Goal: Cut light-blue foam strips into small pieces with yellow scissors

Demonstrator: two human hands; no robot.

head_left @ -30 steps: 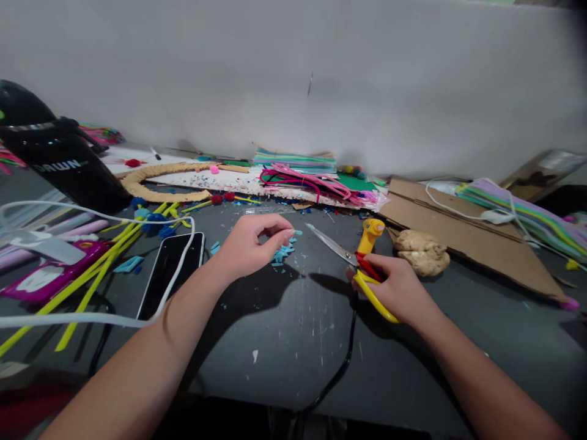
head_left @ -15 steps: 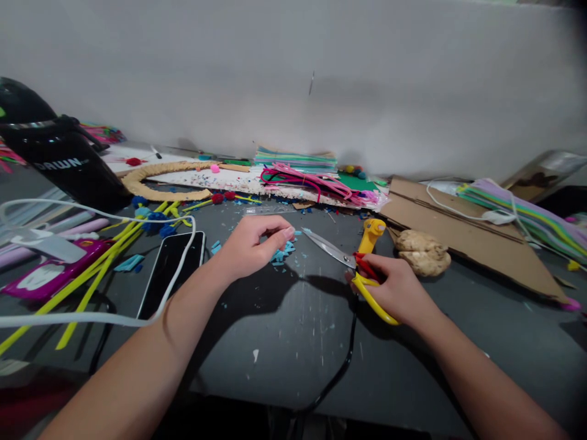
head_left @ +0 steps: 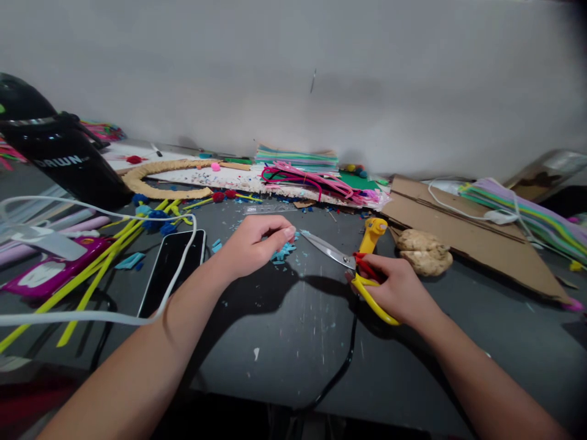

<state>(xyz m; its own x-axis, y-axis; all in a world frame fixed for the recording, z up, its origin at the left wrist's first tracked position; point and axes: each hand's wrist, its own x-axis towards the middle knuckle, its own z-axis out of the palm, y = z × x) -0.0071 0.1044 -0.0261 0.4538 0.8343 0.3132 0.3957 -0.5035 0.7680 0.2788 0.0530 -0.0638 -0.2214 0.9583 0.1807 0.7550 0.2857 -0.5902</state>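
Observation:
My left hand (head_left: 263,244) is closed, thumb and fingertips pinching what looks like a tiny light-blue foam piece, mostly hidden by the fingers. A small pile of light-blue cut bits (head_left: 283,252) lies on the grey table just beneath it. In my right hand (head_left: 394,287) is a pair of scissors (head_left: 328,249) with yellow and red handles. Their blades point left, the tips close to my left fingertips. Behind the scissors stands a yellow tool (head_left: 373,232), perhaps a glue gun, near a black cord (head_left: 351,348).
A phone (head_left: 177,269) and white cable (head_left: 181,269) lie by my left forearm, beside yellow strips (head_left: 98,281). A black bottle (head_left: 59,146) stands far left. Rightward are a lumpy beige object (head_left: 424,252) and cardboard (head_left: 463,226). Pink pipe cleaners (head_left: 316,180) lie at the back.
The scissors' tips have shifted slightly left, nearer my left fingertips. A blue bit that showed at the blade tips is no longer clearly seen there. Both hands stay almost in place.

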